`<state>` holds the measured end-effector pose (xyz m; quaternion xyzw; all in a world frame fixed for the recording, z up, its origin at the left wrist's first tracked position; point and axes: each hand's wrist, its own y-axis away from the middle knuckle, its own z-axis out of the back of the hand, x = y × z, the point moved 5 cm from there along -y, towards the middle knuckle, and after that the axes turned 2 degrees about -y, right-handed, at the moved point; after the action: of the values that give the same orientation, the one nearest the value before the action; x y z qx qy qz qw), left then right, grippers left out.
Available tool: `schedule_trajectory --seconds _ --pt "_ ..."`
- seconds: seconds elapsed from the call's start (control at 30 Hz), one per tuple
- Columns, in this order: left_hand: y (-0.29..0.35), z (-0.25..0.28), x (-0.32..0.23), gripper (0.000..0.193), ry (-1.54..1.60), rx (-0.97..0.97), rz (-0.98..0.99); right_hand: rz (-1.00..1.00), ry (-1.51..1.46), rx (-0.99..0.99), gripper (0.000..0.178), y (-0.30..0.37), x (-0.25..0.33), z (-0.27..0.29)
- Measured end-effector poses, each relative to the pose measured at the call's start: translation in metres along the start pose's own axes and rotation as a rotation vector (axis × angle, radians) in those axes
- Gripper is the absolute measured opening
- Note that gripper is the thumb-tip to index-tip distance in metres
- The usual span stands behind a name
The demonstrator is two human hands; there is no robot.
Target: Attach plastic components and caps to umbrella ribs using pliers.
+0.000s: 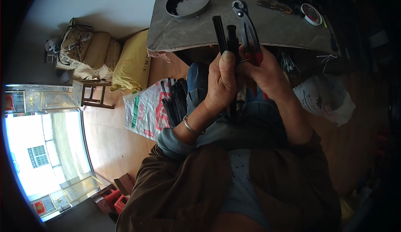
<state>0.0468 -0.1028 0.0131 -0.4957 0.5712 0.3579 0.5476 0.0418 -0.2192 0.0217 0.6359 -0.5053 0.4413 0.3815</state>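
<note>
Over your lap, below the near edge of the grey worktable (267,31), both of your hands meet around the work.

- Left hand (220,86): fingers closed around a bundle of black rods (225,35), thumb pressed flat along the front of it. The rods stand roughly upright, their tops rising clear above your thumb in front of the table edge, their lower ends showing under the hand. A thin metal bangle (191,127) sits on that wrist.
- Right hand (265,73): fingers wrapped around the red handles of a pair of pliers (247,25). The metal jaws point up and away from you, over the tabletop, just beside the rod tops; you cannot tell from this view whether they bite on anything.
- Tabletop items: a round metal dish (187,2) at the far left, a small round tin with a red and white rim (311,13) at the right.
- Floor, your left: a white printed sack (144,109) filled with more black rods (175,100), a yellow sack (133,63), tan bags (85,50) and a small wooden stool (92,93).
- Floor, your right: a white plastic bag (326,98), well apart from your hands.
- Clothing: brown jacket sleeves (175,190) over a blue-grey cuff.
</note>
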Motion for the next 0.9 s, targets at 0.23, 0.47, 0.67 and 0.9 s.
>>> schedule_trajectory --seconds 0.23,0.47,0.67,0.9 --pt "0.0 -0.003 0.002 0.045 0.002 -0.032 -0.054 -0.021 0.183 0.0 0.035 -0.001 -0.001 0.007" --pt "-0.017 0.017 0.021 0.045 0.101 -0.191 0.059 0.247 0.897 -0.252 0.039 0.037 0.028 0.027" --pt "-0.015 0.021 0.018 0.056 0.066 -0.241 0.097 0.485 1.372 -0.16 0.046 0.051 0.061 0.018" --pt "-0.018 0.014 0.013 0.049 0.059 -0.274 0.048 0.572 1.501 -0.222 0.05 0.056 0.063 0.014"
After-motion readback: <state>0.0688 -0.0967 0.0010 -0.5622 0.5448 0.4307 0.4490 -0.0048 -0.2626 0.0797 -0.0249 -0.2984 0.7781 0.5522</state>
